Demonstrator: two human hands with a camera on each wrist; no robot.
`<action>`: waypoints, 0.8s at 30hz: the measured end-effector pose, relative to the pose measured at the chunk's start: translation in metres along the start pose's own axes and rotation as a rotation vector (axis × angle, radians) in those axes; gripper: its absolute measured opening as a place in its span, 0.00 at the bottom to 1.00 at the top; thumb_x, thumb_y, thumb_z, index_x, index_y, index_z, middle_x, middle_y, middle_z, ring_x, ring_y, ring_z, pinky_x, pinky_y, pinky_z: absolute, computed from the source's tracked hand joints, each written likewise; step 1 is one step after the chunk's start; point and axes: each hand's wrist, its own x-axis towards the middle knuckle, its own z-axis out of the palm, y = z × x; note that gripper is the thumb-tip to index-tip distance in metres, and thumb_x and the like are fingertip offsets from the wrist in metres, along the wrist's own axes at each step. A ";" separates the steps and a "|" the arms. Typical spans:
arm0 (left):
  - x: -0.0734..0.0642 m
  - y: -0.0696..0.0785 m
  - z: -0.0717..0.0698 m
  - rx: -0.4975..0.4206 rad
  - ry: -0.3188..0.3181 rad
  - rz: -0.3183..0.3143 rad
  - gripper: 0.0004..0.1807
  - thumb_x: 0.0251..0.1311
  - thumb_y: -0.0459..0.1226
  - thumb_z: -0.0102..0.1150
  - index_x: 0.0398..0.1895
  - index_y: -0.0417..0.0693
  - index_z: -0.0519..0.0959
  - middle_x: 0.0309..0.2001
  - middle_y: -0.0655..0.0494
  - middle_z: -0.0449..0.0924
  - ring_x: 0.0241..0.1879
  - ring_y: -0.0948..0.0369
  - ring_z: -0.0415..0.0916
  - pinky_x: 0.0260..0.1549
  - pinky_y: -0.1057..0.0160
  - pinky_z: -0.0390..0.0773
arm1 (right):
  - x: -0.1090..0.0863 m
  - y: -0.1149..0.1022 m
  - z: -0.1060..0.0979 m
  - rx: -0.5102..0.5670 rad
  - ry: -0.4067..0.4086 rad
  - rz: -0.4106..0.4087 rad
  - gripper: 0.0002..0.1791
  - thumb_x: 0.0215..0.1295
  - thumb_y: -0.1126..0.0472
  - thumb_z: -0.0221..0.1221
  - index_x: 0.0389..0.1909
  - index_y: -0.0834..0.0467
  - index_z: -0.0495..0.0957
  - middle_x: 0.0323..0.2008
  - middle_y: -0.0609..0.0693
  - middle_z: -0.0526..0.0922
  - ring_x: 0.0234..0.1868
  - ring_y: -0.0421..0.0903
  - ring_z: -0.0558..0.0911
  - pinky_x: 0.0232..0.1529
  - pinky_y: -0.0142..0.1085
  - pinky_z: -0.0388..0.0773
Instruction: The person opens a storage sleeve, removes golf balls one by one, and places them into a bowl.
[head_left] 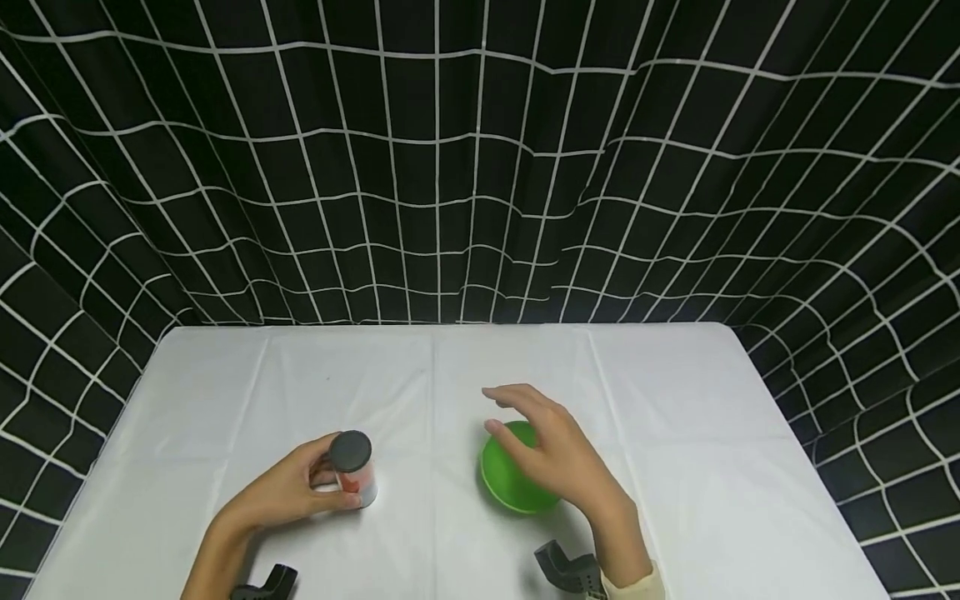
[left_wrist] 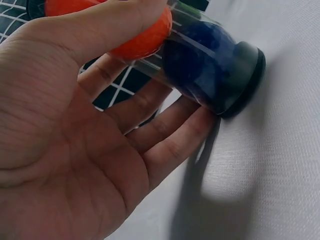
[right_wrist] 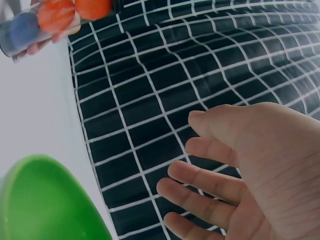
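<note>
Canister (head_left: 358, 477), clear-walled, is what I find left of centre in the lower half of the head frame, with the left hand (head_left: 292, 492) curled about it, thumb on the near side and fingers on the far side. From my seat its dark cap (head_left: 350, 451) faces up toward the camera, and its long axis runs from there down and slightly right to the foot, so I read it as close to upright. I cannot tell whether that foot bears on the white cloth (head_left: 465, 375).

In the left wrist frame the axis slants from upper left down to the right, the dark base (left_wrist: 243, 80) pointing at the cloth; a blue ball (left_wrist: 197, 55) sits nearest that end, an orange ball (left_wrist: 150, 40) next to it. In the right wrist frame I see the canister in the upper left corner.

The right hand (head_left: 551, 446), right of centre in the head frame, hangs over the green bowl (head_left: 501, 479), thumb and fingers spread apart, grasping nothing.
</note>
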 end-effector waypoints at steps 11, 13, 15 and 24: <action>-0.007 0.007 0.004 0.039 0.018 0.096 0.24 0.57 0.35 0.79 0.56 0.54 0.83 0.39 0.57 0.85 0.42 0.61 0.87 0.51 0.65 0.83 | -0.001 -0.026 0.029 0.078 -0.074 -0.093 0.33 0.69 0.55 0.70 0.74 0.48 0.73 0.62 0.44 0.84 0.60 0.43 0.86 0.61 0.39 0.84; -0.007 0.008 0.005 0.081 0.051 0.109 0.25 0.56 0.37 0.80 0.57 0.58 0.83 0.39 0.58 0.85 0.42 0.61 0.86 0.52 0.67 0.82 | 0.000 -0.029 0.033 0.079 -0.083 -0.134 0.33 0.68 0.54 0.72 0.73 0.48 0.74 0.64 0.44 0.83 0.61 0.43 0.85 0.60 0.37 0.85; -0.005 0.010 0.007 0.115 0.086 0.118 0.26 0.55 0.39 0.82 0.57 0.61 0.84 0.41 0.60 0.85 0.43 0.62 0.85 0.54 0.68 0.81 | 0.001 -0.032 0.036 0.091 -0.087 -0.164 0.32 0.67 0.55 0.73 0.71 0.48 0.76 0.66 0.44 0.81 0.63 0.43 0.84 0.59 0.36 0.85; 0.002 0.028 0.013 0.362 0.183 0.151 0.30 0.53 0.47 0.83 0.60 0.73 0.83 0.50 0.73 0.85 0.49 0.69 0.81 0.56 0.64 0.81 | 0.005 -0.041 0.045 0.200 -0.123 -0.257 0.30 0.64 0.60 0.75 0.67 0.51 0.79 0.64 0.47 0.81 0.63 0.45 0.83 0.56 0.33 0.86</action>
